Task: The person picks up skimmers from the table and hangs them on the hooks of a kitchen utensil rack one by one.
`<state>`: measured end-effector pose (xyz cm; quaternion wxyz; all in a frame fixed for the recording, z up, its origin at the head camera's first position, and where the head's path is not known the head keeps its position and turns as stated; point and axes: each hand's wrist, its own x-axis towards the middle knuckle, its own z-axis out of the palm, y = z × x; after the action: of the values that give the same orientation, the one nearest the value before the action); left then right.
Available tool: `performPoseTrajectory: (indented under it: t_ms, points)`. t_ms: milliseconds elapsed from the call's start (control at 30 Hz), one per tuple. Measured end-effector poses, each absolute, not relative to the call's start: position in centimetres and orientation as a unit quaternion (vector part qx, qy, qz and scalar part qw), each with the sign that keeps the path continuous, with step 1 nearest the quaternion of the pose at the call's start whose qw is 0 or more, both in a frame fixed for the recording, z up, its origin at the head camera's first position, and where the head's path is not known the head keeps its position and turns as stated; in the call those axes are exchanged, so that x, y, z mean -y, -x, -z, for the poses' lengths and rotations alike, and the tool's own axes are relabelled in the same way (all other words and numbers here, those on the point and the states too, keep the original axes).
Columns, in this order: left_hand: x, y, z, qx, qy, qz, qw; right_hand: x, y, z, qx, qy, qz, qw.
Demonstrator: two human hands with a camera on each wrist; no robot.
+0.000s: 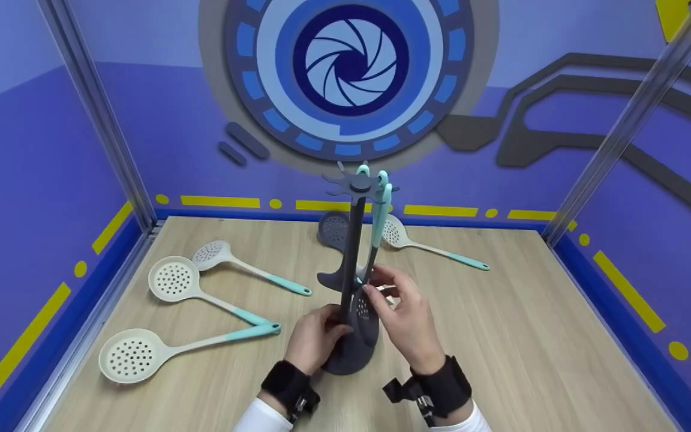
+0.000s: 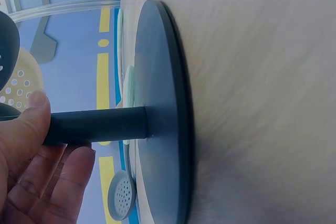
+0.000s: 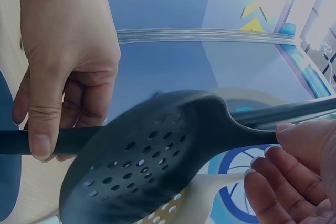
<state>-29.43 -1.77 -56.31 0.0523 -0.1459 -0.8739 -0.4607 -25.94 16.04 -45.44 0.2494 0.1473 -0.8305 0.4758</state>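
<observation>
A dark utensil stand [image 1: 352, 258] rises upright from its round base [image 2: 157, 87], topped by a ring of hooks. My left hand [image 1: 312, 339] grips its post low down, thumb on one side and fingers on the other. On the post's right side hangs a dark skimmer [image 3: 142, 156] with a mint handle [image 1: 379, 216]. My right hand [image 1: 411, 321] pinches that skimmer's neck, the thumb on it and the other fingers loosely bent. Behind it a cream skimmer [image 2: 26, 80] shows in part. More mint handle ends show at the hooks.
Several cream skimmers [image 1: 132, 357] with mint handles lie at the left of the wooden table [image 1: 501, 360]. Another cream skimmer [image 1: 394, 231] and a dark skimmer [image 1: 333, 228] lie at the back. A dark curved piece [image 1: 330, 281] shows left of the post. Blue walls enclose the table.
</observation>
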Motion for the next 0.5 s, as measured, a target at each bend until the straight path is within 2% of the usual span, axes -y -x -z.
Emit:
performPoseTrajectory:
  t_ms: [500]
  points:
    - [1.7,29.5,56.4,0.873,0.148,0.461,0.059,-17.5,26.2,45.0,0.831,-0.138,-0.457,0.285]
